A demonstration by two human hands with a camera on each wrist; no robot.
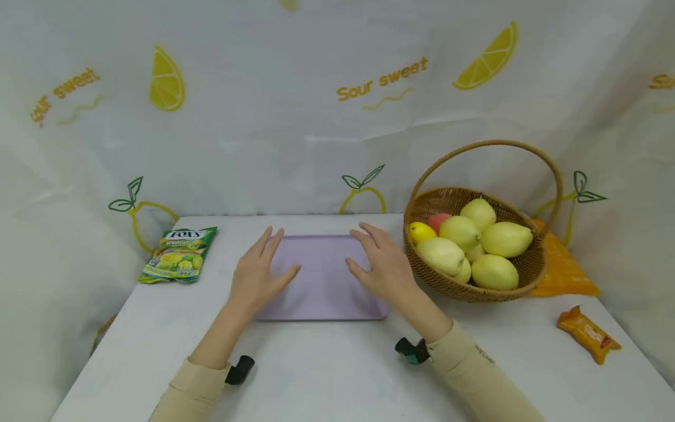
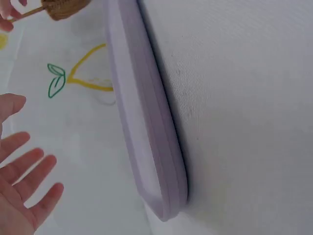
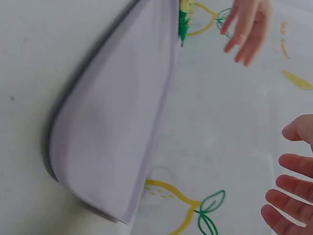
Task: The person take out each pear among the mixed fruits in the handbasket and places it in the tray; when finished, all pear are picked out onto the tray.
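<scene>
A shallow lilac tray (image 1: 321, 275) lies on the white table, and both hands hover over its sides. My left hand (image 1: 259, 275) is spread above the tray's left edge, thumb pointing inward, with nothing in it. Above the right edge is my right hand (image 1: 382, 264), its fingers apart and holding nothing. In the left wrist view the tray's side wall (image 2: 156, 127) shows with the left hand (image 2: 24, 181) well off it. The right wrist view likewise has a gap between the tray (image 3: 112, 107) and the right hand (image 3: 293, 181).
Right of the tray stands a wicker basket (image 1: 450, 288) with a tall handle, holding several yellow-green fruits, a lemon (image 1: 422, 232) and a reddish fruit (image 1: 437, 221). An orange packet (image 1: 566, 269) lies behind it. A small orange-wrapped snack (image 1: 587, 334) is at far right, a green candy bag (image 1: 179, 256) at left.
</scene>
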